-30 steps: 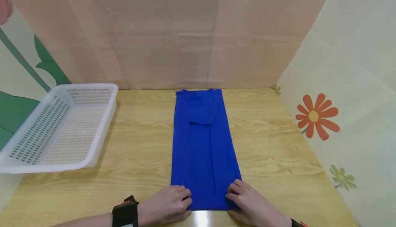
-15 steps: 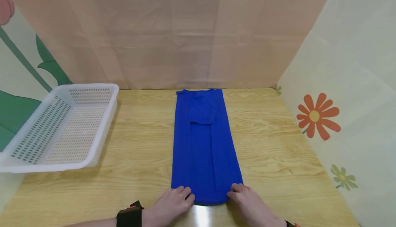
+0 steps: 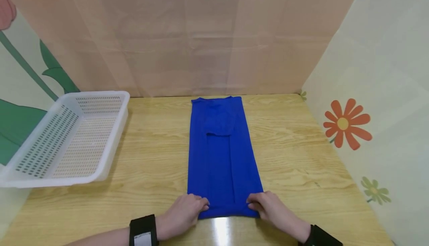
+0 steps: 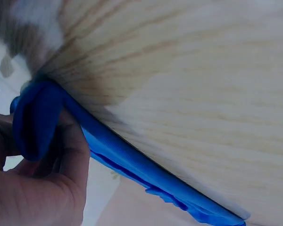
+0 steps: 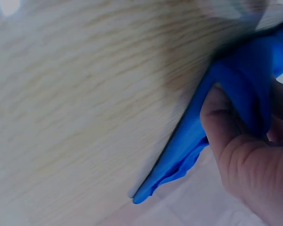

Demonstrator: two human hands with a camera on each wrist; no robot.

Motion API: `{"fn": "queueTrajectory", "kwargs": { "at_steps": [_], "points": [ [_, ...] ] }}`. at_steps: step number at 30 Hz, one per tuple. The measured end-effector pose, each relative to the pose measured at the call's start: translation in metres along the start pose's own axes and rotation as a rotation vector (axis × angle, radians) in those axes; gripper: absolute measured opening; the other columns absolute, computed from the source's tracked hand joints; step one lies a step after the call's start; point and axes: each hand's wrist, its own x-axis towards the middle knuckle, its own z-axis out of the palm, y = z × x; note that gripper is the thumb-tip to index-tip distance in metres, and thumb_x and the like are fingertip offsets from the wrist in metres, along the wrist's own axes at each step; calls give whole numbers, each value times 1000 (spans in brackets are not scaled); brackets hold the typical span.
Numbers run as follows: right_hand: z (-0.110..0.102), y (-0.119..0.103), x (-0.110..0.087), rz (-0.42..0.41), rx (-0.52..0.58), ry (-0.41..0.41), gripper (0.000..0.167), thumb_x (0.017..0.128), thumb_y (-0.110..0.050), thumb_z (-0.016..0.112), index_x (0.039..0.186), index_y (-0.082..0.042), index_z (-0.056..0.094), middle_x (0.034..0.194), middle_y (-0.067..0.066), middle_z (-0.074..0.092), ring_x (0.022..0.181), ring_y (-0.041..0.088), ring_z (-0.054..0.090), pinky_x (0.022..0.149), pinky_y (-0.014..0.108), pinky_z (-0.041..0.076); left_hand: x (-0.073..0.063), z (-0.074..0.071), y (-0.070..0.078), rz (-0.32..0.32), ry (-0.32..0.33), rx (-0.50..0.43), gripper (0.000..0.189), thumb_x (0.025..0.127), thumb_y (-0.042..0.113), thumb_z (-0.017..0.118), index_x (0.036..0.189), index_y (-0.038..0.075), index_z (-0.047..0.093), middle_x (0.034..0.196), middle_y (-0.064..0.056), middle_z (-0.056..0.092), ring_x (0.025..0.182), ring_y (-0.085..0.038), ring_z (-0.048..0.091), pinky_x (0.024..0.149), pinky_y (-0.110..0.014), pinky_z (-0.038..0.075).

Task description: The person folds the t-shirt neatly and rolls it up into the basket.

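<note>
There are two hands [image 3: 182,214] [image 3: 275,209], two wristbands [image 3: 143,230] [image 3: 320,236], one cloth [image 3: 219,167], one basket [image 3: 83,147], one table [image 3: 295,156].

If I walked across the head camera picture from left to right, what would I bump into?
White basket → black wristband on the left arm → left hand → blue cloth → right hand → orange flower on the wall.

White basket [image 3: 83,145] (sides perforated) at left of wooden table [image 3: 154,153]; orange flower [image 3: 342,123] on pale right-hand backdrop [image 3: 378,71].
</note>
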Motion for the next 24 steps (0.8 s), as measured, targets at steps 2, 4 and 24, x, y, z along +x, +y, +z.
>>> {"fn": "queueTrajectory", "kwargs": {
  "at_steps": [2,4,24],
  "points": [
    [-2,2,2,27,29,-30,10,93,-3,67,86,-9,71,78,-4,71,68,-3,60,60,21,52,2,-2,-2,-20,-28,-25,14,100,12,60,94,10,73,83,3,74,69,6,58,60,-10,47],
    [-3,4,4,27,44,-39,11,94,-3,66,85,-9,70,77,-5,69,68,-4,57,59,21,51,4,-5,-3,-43,-62,-55,16,101,13,60,92,11,73,81,4,72,69,4,58,62,-13,48],
    [12,8,-10,-261,-291,266,16,95,-1,63,93,-17,67,94,-8,59,88,5,55,73,26,53,5,-11,-7,-34,-56,13,12,105,26,52,97,18,56,75,11,53,61,3,44,49,-13,35]
  ]
}}
